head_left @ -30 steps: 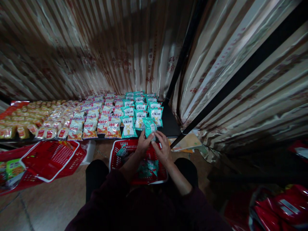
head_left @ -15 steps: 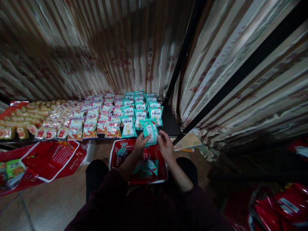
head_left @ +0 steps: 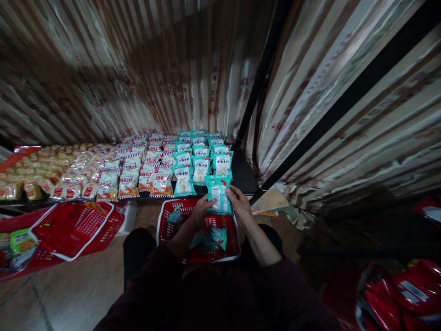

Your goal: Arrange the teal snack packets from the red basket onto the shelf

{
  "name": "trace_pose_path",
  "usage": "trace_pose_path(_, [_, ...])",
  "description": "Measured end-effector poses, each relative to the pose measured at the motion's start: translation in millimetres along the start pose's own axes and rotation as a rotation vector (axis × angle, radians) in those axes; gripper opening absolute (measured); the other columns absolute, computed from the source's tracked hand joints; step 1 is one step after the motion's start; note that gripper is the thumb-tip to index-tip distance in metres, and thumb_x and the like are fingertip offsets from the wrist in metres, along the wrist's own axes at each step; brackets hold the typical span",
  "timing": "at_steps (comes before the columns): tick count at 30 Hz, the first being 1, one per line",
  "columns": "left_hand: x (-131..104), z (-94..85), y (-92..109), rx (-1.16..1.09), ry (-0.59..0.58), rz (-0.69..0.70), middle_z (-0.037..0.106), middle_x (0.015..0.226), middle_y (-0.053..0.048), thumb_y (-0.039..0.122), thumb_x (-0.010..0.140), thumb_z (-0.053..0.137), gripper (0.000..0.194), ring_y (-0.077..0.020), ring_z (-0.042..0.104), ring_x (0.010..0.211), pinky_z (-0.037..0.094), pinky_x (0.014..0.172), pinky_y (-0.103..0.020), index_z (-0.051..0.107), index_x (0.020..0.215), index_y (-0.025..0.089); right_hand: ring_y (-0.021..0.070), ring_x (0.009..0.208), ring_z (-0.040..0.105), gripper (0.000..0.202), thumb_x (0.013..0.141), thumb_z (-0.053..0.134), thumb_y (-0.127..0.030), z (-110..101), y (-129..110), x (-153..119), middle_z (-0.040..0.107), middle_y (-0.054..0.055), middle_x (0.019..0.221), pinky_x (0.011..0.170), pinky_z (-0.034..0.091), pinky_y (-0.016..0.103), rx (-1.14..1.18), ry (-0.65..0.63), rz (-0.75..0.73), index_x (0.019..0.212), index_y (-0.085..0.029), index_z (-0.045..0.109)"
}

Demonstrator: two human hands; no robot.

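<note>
person: dark sleeves and dark knees at the near edge, low before a shelf.
near right: red packs (head_left: 406,294) lie in shadow.
basket: a red basket (head_left: 165,220) with a white rim sits on the floor between the knees, under both hands; a few teal packs (head_left: 210,239) lie in it.
left hand: left hand (head_left: 200,212) is over the basket, fingers clamped on the lower left edge of a teal pack (head_left: 218,194).
right hand: right hand (head_left: 243,208) has its fingers closed on the right edge of the same pack.
teal pack: held upright between both hands, above the far rim of the basket and just near the front edge of the shelf (head_left: 243,177), back side toward the camera.
second basket: another red basket (head_left: 76,227) lies tilted on the floor to the left, well apart from the hands; a green pack (head_left: 20,241) lies beside it at the far left.
paper: a tan sheet (head_left: 270,201) lies on the floor right of the basket.
shelf rows: teal rows (head_left: 201,158) stand right in front of the held pack; red-and-white packs (head_left: 144,172) are to their left; yellow packs (head_left: 41,170) fill the far left.
far: striped shiny curtain (head_left: 138,69) hangs behind the shelf, with a black post (head_left: 262,78) at its right end.
</note>
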State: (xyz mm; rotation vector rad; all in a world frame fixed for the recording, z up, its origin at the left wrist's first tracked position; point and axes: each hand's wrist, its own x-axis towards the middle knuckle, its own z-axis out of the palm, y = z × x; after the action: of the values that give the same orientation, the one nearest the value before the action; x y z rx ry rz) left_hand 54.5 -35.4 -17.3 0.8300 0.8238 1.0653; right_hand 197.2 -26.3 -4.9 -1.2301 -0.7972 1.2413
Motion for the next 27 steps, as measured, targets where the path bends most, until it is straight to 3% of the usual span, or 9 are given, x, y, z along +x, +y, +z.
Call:
trace_pose_path(4, [-6.3,3.0,4.8,-0.033,-0.007,-0.011,0.069,0.104,-0.007,0.042,0.065,0.072,0.053,-0.0254,0.062,0.1,0.047,0.089,-0.037,0.064,0.112,0.018,0.0232,0.077,0.067,0.055,0.051,0.079,-0.054,1.7,0.2,4.1,0.074,0.004,0.082,0.069,0.055,0.036,0.022,0.048,0.047,0.093,-0.02,0.068])
trace_pose_path(9, [-12.4,3.4,10.0,-0.005,-0.034,-0.026,0.069,0.104,-0.008,0.046,0.066,0.072,0.056,-0.0247,0.063,0.096,0.047,0.087,-0.036,0.064,0.112,0.015,0.021,0.068,0.065,0.05,0.051,0.077,-0.058,1.3,3.0,5.3,0.073,0.004,0.075,0.061,0.053,0.033,-0.02,0.133,0.02,0.083,-0.021,0.069])
trace_pose_path(17, [-6.3,4.0,-1.6,-0.067,-0.031,-0.069,0.071,0.1,-0.006,0.045,0.066,0.074,0.055,-0.0252,0.064,0.096,0.049,0.088,-0.038,0.064,0.113,0.017,0.0212,0.067,0.064,0.049,0.053,0.073,-0.061,-5.0,8.8,10.2,0.072,0.003,0.072,0.059,0.051,0.032,-0.061,0.163,-0.002,0.081,-0.021,0.069])
trace_pose_path(20, [-0.3,1.8,-6.8,-0.093,0.035,-0.056,0.072,0.098,-0.007,0.044,0.063,0.077,0.058,-0.025,0.065,0.095,0.049,0.088,-0.038,0.064,0.111,0.016,0.0225,0.071,0.066,0.051,0.055,0.074,-0.061,-5.9,5.8,6.2,0.073,0.003,0.077,0.061,0.053,0.033,-0.036,0.117,0.033,0.087,-0.021,0.069])
trace_pose_path(23, [4.7,0.8,-7.7,-0.112,0.096,-0.049,0.072,0.093,-0.007,0.044,0.059,0.079,0.063,-0.0244,0.066,0.091,0.049,0.087,-0.038,0.063,0.112,0.014,0.0227,0.076,0.068,0.055,0.057,0.076,-0.056,-6.0,1.9,-2.3,0.074,0.003,0.083,0.066,0.055,0.034,0.009,-0.007,0.056,0.1,-0.022,0.066])
trace_pose_path(27, [5.2,3.2,-2.7,-0.106,0.104,-0.027,0.072,0.09,-0.007,0.046,0.059,0.079,0.065,-0.0241,0.067,0.085,0.05,0.085,-0.039,0.062,0.113,0.013,0.0221,0.078,0.068,0.061,0.056,0.079,-0.05,-4.8,1.2,-11.1,0.073,0.003,0.087,0.071,0.055,0.035,0.039,-0.097,0.034,0.108,-0.023,0.063])
